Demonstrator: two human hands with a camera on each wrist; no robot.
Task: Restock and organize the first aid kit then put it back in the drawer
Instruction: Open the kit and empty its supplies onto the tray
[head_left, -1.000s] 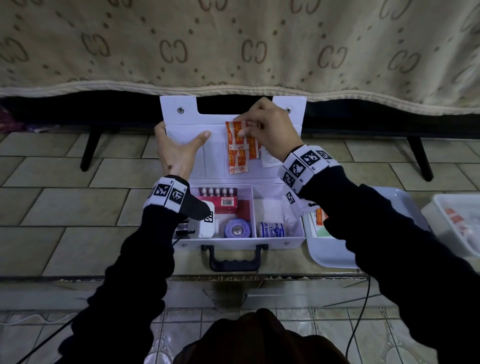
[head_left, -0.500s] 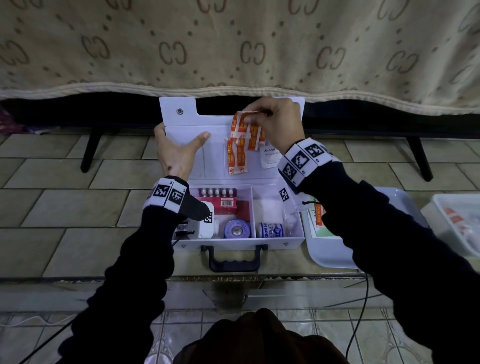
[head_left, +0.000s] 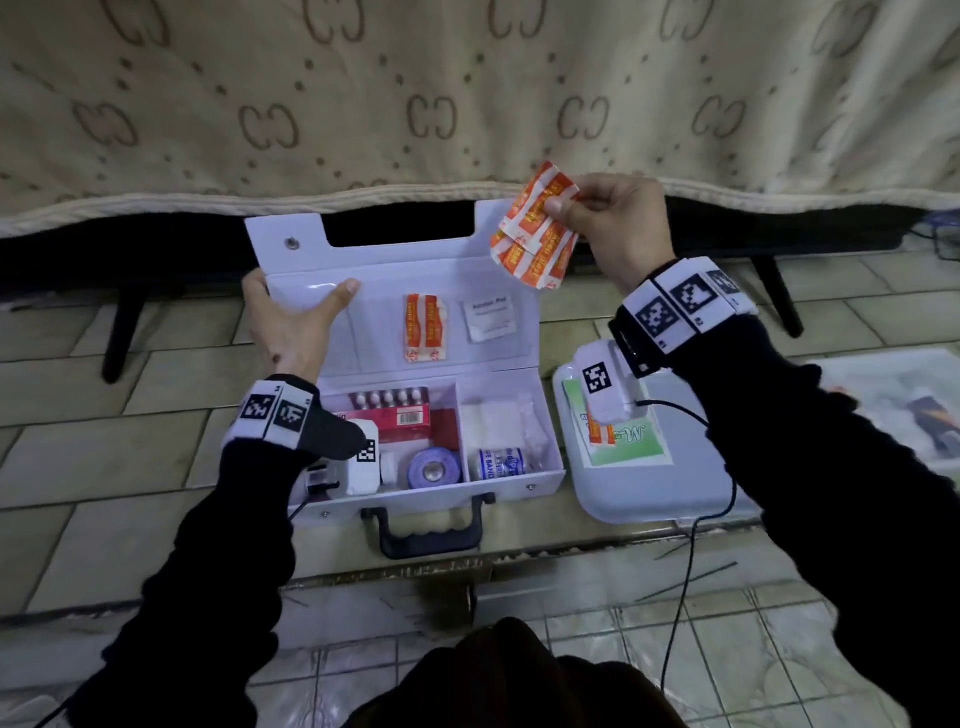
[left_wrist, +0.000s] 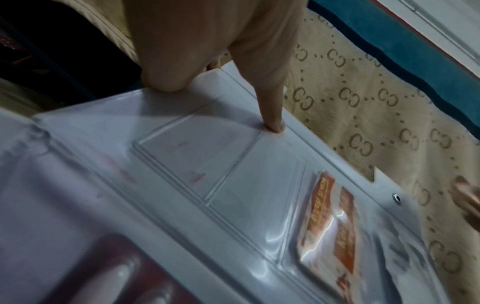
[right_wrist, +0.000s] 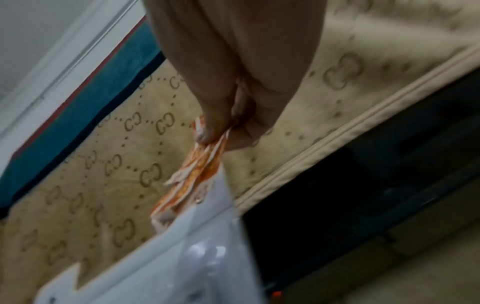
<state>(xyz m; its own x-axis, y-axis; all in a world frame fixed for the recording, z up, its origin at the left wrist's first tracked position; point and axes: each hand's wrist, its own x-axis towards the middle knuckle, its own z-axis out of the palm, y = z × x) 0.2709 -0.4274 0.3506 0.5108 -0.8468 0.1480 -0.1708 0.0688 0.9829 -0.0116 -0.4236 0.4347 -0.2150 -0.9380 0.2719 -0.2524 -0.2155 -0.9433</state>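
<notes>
Floor of pale rectangular tiles (head_left: 104, 384), glossy and grouted in dark lines, with a raised step edge toward 6 o'clock. At 12 o'clock hangs a beige quilted bedcover (head_left: 467, 93), soft and printed with paired-C motifs and dots; beneath its piped hem lies dark shadow crossed by two black legs.

At centre, one white rigid plastic first aid kit (head_left: 540, 462) lies open, its black moulded handle (head_left: 428, 530) at 6 o'clock and its lid (head_left: 374, 260) tilted back toward 12 o'clock. The lid carries clear film pockets holding one pair of orange plasters (head_left: 426, 327) and one white square alcohol pad (head_left: 488, 319).

The base has two compartments. The 9 o'clock one holds one blister strip (head_left: 387, 399), one red carton (head_left: 395, 418), and one blue tape roll (head_left: 434, 467). The 3 o'clock one holds white gauze (head_left: 493, 418) and one rolled bandage (head_left: 498, 462).

The left hand (head_left: 291, 327) clasps the lid's 9 o'clock edge, thumb across the inner face and fingers behind. The right hand (head_left: 615, 223) pinches a fanned bundle of orange-and-white plaster strips (head_left: 535, 234) between thumb and fingers, raised at the lid's 2 o'clock corner.

At 3 o'clock of the kit sits one white rounded tray (head_left: 654, 488) bearing a green-printed packet (head_left: 634, 441). A blurred container lies at the far 3 o'clock margin.
</notes>
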